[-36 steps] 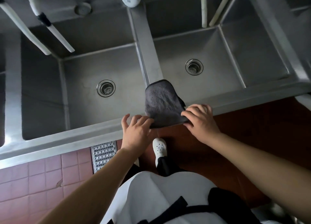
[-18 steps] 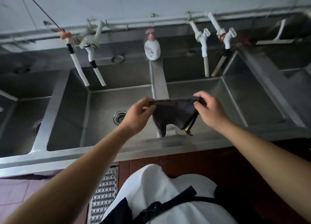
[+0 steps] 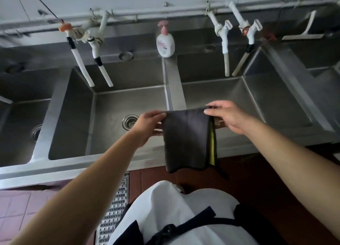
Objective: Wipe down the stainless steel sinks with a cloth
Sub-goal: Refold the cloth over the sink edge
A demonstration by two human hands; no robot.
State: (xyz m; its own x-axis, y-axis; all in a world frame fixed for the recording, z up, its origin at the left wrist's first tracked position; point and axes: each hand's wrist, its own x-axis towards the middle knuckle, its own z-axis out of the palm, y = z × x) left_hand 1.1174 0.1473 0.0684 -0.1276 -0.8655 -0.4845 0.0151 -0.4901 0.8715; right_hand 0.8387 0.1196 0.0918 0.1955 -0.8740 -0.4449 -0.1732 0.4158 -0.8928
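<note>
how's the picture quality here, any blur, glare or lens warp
Head view: dim, flat light, no hard glare on the steel sinks; wide-angle warp bows the front rim and splays the taps; the left edge of the frame smears; the dark cloth, pinched by the left hand and right hand, stays fairly sharp, as does the soap bottle.

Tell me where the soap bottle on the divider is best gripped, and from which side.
Grip the soap bottle round its broad white body, coming from the front: it stands upright against the back ledge, and its pink pump top looks too narrow for a firm hold.
</note>
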